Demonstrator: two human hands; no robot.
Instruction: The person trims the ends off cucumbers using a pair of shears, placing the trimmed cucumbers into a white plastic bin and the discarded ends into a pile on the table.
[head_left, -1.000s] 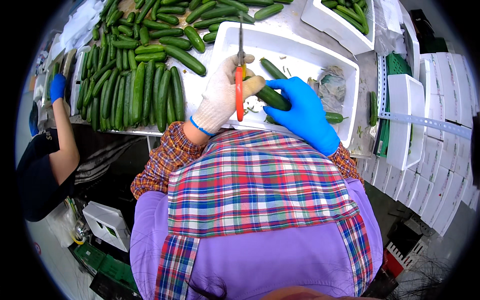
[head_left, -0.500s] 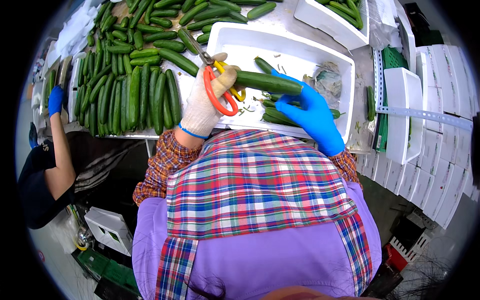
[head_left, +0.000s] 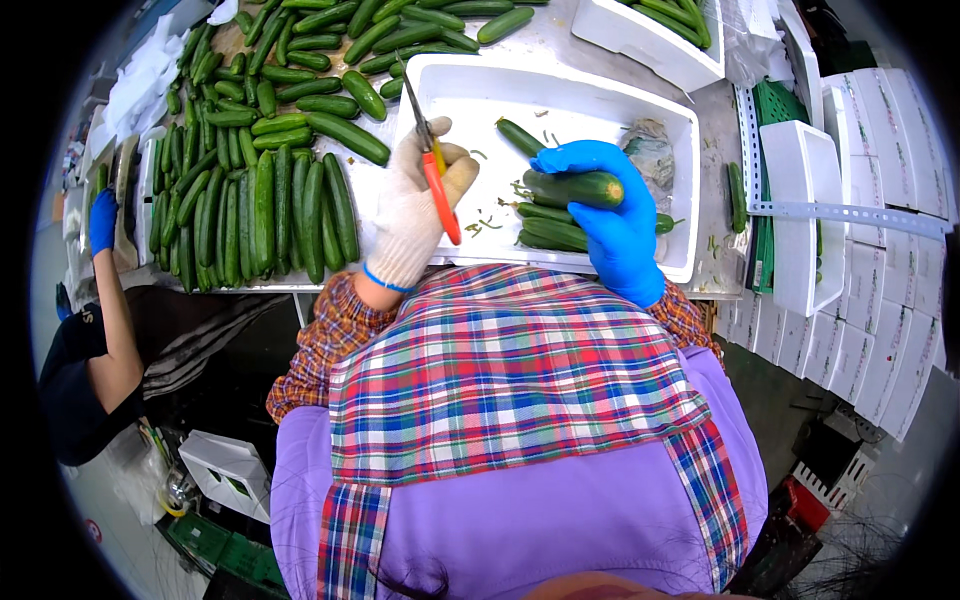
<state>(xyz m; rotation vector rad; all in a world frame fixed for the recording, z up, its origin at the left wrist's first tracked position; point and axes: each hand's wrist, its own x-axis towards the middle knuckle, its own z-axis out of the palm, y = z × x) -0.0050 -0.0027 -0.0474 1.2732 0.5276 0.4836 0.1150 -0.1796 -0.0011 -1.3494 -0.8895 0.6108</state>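
My left hand point(head_left: 405, 215), in a cream knit glove, is closed around scissors point(head_left: 441, 195) with red and yellow handles, their blades pointing away from me. In my right hand point(head_left: 622, 250), gloved in blue, a dark green cucumber point(head_left: 572, 188) is gripped with one end tilted up toward me. Both hands are over the near part of a white foam box point(head_left: 500, 85). Inside it, several cucumbers point(head_left: 552, 234) lie under and beside my right hand, among small green trimmings. To the left of my left hand, cucumbers point(head_left: 264, 215) lie side by side in a row.
Loose cucumbers point(head_left: 340, 105) cover the far left of the table. A second foam box point(head_left: 650, 50) with cucumbers stands at the far right. Crumpled plastic point(head_left: 650, 150) lies in the near box. At the left edge, a co-worker's blue-gloved hand point(head_left: 103, 220) reaches in. White cartons point(head_left: 880, 270) are stacked right.
The cucumber has come away from my left hand, drawn right and turned end-up by my right hand. The scissors have rotated, so their handles show nearly edge-on.
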